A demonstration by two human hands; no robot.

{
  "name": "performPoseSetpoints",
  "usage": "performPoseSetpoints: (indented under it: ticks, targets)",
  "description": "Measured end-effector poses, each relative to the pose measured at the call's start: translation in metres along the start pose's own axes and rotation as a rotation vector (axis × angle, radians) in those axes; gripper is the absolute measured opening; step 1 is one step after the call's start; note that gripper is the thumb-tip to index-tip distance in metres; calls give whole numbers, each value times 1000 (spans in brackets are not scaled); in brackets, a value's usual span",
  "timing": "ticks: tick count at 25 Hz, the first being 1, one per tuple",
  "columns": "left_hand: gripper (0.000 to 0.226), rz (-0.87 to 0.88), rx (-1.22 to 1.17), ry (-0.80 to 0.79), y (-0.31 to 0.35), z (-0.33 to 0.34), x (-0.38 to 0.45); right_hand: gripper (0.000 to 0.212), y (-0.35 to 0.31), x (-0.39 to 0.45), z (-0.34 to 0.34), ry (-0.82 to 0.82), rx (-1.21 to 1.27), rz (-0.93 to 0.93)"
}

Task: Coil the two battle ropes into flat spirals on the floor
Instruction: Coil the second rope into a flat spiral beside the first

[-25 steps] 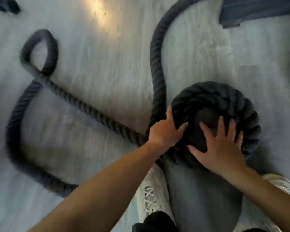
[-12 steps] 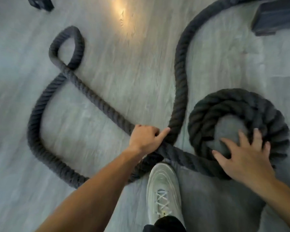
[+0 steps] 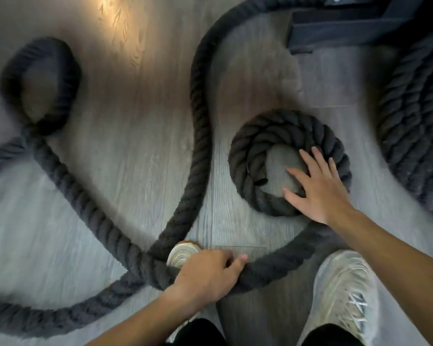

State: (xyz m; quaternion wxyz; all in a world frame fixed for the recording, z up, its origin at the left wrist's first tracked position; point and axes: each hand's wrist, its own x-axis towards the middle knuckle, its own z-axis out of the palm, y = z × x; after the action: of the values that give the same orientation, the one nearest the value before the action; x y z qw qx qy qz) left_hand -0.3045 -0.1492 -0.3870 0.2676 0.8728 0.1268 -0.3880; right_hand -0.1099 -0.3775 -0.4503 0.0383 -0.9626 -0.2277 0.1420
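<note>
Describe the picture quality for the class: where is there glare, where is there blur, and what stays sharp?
Head view: a warm glare patch sits on the floor at top centre; the rope loop at left is smeared by motion blur, as is the larger coil at the right edge; the small spiral and the right hand are sharper; the wide lens bends the floorboards.

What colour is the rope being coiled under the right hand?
Dark charcoal grey, with a twisted-strand pattern; the head view shows the small coil clearly under the right hand.
</note>
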Motion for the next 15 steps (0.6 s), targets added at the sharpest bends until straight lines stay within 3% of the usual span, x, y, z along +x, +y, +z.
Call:
performPoseSetpoints:
  ticks: [2, 4, 6, 8, 10, 12, 15]
  targets:
    - [42, 99, -108, 148, 8, -3, 11, 74, 1, -2, 1, 120, 12, 70]
    - [32, 214, -102, 296, 14, -20, 36, 86, -13, -16, 5, 193, 124, 365]
    - [20, 344, 7, 428, 21, -44, 68, 110, -31, -29, 8, 112, 374, 738]
    - [36, 492, 279, 490, 29, -71, 98, 123, -37, -33, 8, 39, 542, 861]
    - [63, 585, 617, 459, 39, -97, 119, 124, -27, -34, 5, 29, 547, 792]
    - [83, 659, 968, 382, 48, -122, 133, 123, -5, -37, 2, -3, 433, 598]
    - [106, 800, 1378, 95, 54, -144, 144, 124, 25, -26, -12, -157, 308, 245]
